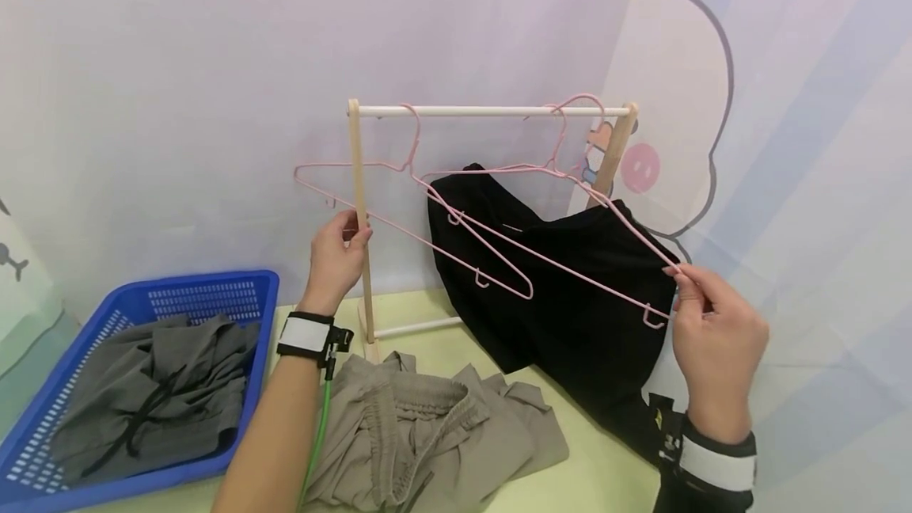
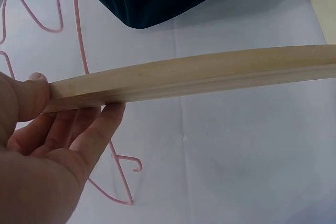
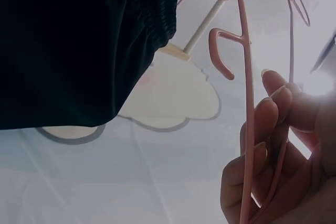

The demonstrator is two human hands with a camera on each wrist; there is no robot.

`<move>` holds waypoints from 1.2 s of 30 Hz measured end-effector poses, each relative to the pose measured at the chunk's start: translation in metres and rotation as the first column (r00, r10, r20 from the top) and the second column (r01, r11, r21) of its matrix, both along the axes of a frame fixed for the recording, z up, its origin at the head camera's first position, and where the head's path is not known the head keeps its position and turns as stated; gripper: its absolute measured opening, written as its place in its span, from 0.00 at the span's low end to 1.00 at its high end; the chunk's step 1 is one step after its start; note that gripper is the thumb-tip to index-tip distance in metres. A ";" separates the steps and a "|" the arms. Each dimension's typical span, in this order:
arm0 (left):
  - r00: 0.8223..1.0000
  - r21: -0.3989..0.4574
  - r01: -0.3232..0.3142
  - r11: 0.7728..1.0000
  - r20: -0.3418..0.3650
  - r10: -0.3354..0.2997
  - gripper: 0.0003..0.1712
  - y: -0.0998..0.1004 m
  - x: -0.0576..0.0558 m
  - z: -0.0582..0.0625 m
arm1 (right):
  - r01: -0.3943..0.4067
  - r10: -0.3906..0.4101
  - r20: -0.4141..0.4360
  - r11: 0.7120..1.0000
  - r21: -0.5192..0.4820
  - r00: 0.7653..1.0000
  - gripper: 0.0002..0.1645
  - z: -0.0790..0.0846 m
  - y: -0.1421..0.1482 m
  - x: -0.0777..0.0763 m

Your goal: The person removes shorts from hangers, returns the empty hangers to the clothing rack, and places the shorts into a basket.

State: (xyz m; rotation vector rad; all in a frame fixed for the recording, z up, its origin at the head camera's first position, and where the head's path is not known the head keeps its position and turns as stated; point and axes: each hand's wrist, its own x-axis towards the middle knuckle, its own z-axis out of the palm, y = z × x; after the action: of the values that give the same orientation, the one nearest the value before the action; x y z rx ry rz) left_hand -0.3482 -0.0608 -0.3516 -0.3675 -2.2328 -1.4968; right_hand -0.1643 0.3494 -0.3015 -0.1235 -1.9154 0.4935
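Note:
My left hand (image 1: 338, 260) grips the front wooden post (image 2: 210, 72) of a small clothes rack, thumb on one side and fingers on the other. My right hand (image 1: 720, 331) pinches the sloping right arm of a pink hanger (image 1: 634, 228) between thumb and fingers. That hanger's hook is at the white rod (image 1: 484, 112), near the rack's right end. Another pink hanger (image 1: 416, 141) hangs bare by the left post. Behind the held hanger hangs a black garment (image 1: 556, 275) with an elastic edge, its lower part reaching down toward the table.
Drawstring khaki pants (image 1: 427, 426) lie bunched on the pale yellow table (image 1: 427, 303) in front of the rack. At left stands a blue plastic basket (image 1: 267, 291) holding a folded dark grey garment (image 1: 164, 394) with a black drawstring. A printed curtain (image 1: 214, 62) backs the table.

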 end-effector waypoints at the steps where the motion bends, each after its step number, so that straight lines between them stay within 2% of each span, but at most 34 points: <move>1: 1.000 0.001 0.000 1.000 0.001 0.000 0.15 0.000 0.000 0.000 | -0.004 0.004 0.007 1.000 0.012 1.000 0.09 0.003 -0.003 -0.003; 11: 1.000 0.013 0.020 1.000 -0.003 -0.020 0.16 -0.001 0.002 -0.001 | -0.022 0.017 0.063 0.998 0.067 0.998 0.12 0.023 -0.027 -0.047; 19: 1.000 0.010 0.020 1.000 0.000 -0.020 0.16 -0.001 0.003 -0.002 | -0.017 0.010 0.148 0.999 0.047 0.989 0.13 0.025 -0.049 -0.077; 23: 1.000 0.016 0.020 1.000 0.009 -0.020 0.16 0.000 0.005 -0.002 | -0.017 0.009 0.193 0.999 0.042 0.981 0.13 0.017 -0.055 -0.083; 31: 1.000 0.013 0.025 1.000 0.014 -0.025 0.15 0.000 0.003 -0.003 | -0.048 0.043 0.253 0.999 0.012 0.967 0.12 0.001 -0.059 -0.081; 36: 1.000 0.016 0.022 1.000 0.006 -0.022 0.16 -0.002 0.001 -0.003 | -0.079 0.078 0.276 0.997 -0.007 0.958 0.12 -0.003 -0.059 -0.082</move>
State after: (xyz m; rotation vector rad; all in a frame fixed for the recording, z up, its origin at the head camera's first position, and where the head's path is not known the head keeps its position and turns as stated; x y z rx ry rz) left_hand -0.3470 -0.0623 -0.3547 -0.3844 -2.2273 -1.5283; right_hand -0.2461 0.2902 -0.3046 -0.1188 -2.2014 0.5486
